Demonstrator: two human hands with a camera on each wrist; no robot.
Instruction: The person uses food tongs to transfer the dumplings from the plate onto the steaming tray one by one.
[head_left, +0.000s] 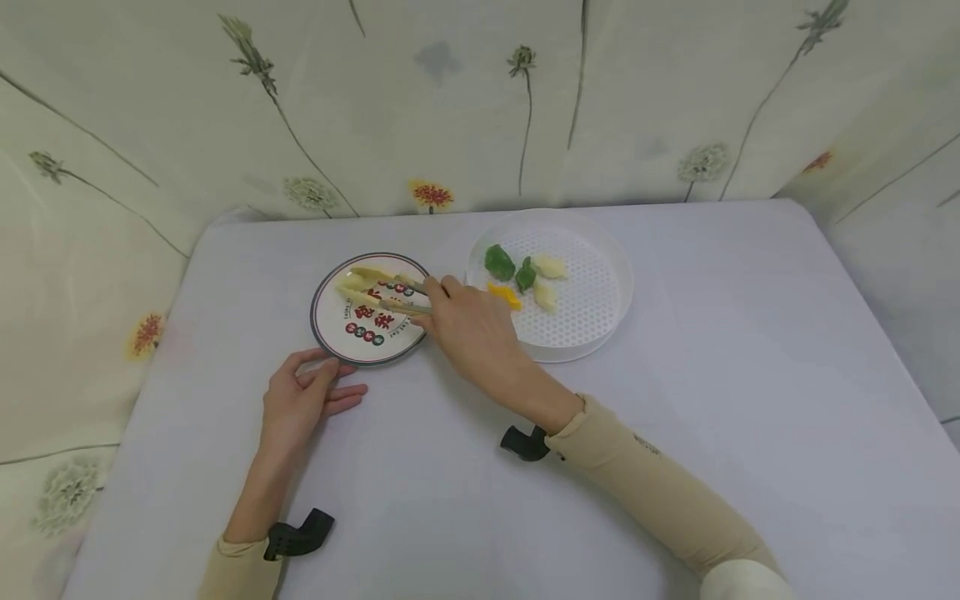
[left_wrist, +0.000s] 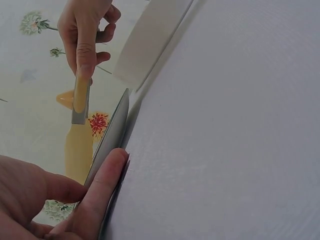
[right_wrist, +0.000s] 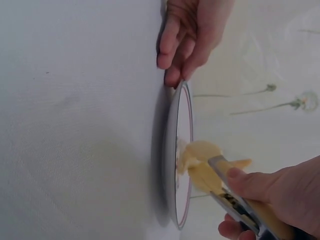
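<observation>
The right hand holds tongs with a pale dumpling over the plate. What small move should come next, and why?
Probably loosen the grip so the tongs release the pale dumpling. It already lies over the plate, which the left hand steadies at its near rim. The right hand would then be free to return to the white perforated tray, where more dumplings wait.

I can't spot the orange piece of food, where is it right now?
In the head view, the orange piece lies at the left edge of the white perforated tray, just beside the right hand and below the green pieces.
</observation>
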